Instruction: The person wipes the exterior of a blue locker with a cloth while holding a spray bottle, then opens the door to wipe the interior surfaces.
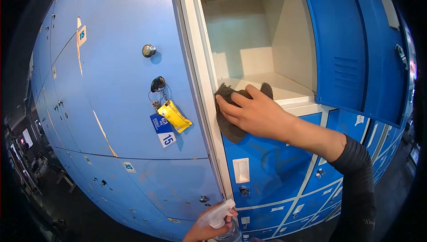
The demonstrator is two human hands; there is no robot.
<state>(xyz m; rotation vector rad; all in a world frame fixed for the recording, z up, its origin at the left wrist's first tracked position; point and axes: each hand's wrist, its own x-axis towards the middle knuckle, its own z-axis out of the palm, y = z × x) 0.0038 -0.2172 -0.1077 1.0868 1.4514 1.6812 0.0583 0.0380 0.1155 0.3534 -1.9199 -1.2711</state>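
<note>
Spray bottle (217, 215) is gripped by left hand (200, 233), while right hand (262, 116) clutches cloth (229, 127) at open locker's edge (294, 101).

You're in a locker area: stacked blue lockers (120, 113) line your view, with number labels (82, 35), locks (243, 191), a hanging tag (159, 125) marked 15 and, on your right, an open door (340, 41).

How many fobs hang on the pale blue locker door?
2: the yellow fob and, to its left, the blue-and-white fob marked 15, both below the metal knob. Others may hide behind them.
</note>
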